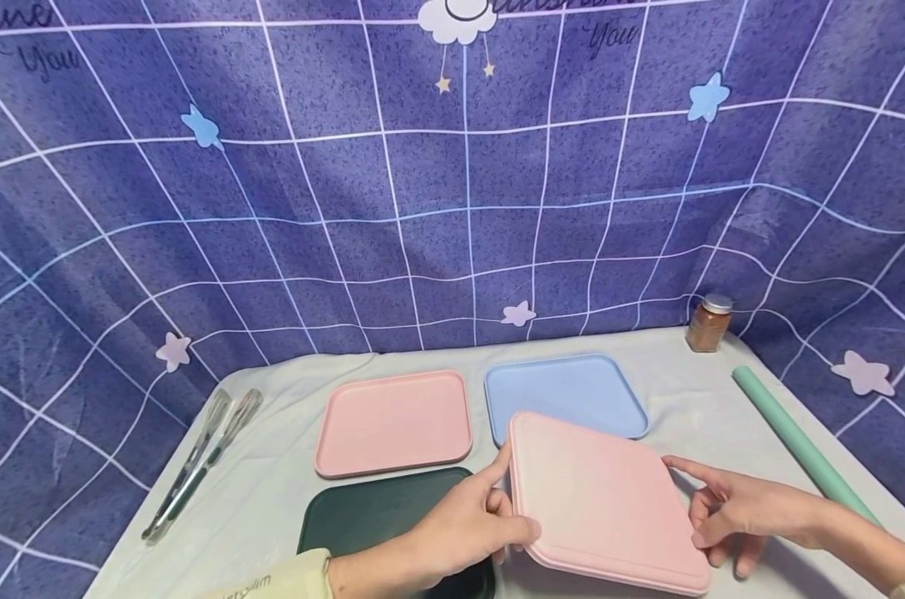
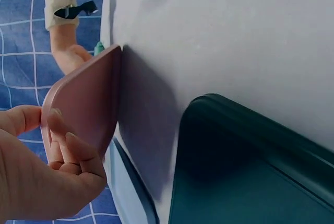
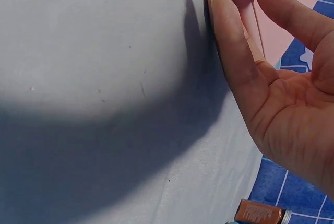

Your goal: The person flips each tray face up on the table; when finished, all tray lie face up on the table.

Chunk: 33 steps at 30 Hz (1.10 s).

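A pink tray (image 1: 598, 499) is tilted between my two hands, its left side raised above the table. My left hand (image 1: 471, 524) pinches its left edge, thumb on the upper face and fingers curled beneath. In the left wrist view the underside of the pink tray (image 2: 86, 98) shows, casting a shadow on the cloth. My right hand (image 1: 752, 507) holds its right edge; in the right wrist view fingers of the right hand (image 3: 271, 88) lie along the rim near the cloth. A dark green tray (image 1: 378, 507) lies under my left forearm, partly hidden.
Behind lie another pink tray (image 1: 396, 424) and a blue tray (image 1: 565, 395), which the held one overlaps. Metal tongs (image 1: 201, 466) rest at the left. A brown-filled jar (image 1: 709, 324) stands at the back right, near a green tube (image 1: 800, 441). A grid-patterned curtain (image 1: 437, 183) encloses the table.
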Each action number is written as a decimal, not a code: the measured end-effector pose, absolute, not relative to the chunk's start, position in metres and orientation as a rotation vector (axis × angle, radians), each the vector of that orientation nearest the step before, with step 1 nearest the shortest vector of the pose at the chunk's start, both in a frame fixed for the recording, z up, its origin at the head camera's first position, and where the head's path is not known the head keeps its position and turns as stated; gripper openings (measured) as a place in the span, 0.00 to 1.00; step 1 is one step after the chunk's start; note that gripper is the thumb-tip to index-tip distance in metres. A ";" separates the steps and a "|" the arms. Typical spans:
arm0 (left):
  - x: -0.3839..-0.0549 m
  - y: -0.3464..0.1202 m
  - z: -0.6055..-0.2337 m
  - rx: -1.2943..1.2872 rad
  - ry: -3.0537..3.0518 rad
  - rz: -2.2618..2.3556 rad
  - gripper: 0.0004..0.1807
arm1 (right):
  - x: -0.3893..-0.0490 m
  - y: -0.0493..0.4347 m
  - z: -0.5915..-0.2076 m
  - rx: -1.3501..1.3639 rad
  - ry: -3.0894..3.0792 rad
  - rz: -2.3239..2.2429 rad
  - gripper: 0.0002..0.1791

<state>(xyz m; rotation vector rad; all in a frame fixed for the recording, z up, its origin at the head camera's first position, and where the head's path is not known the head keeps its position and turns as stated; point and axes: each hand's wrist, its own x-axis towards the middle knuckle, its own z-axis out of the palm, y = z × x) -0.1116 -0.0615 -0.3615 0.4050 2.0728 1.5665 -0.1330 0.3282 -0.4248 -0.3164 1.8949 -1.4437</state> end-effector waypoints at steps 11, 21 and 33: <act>-0.111 -0.052 -0.346 0.430 2.068 1.628 0.57 | -0.133 0.323 -0.428 -0.337 1.882 -1.461 0.58; -0.111 -0.049 -0.339 0.410 2.110 1.652 0.55 | -0.137 0.313 -0.402 -0.341 2.051 -1.246 0.54; -0.107 -0.044 -0.338 0.426 2.264 1.624 0.50 | -0.162 0.214 -0.295 -0.415 2.269 -1.114 0.40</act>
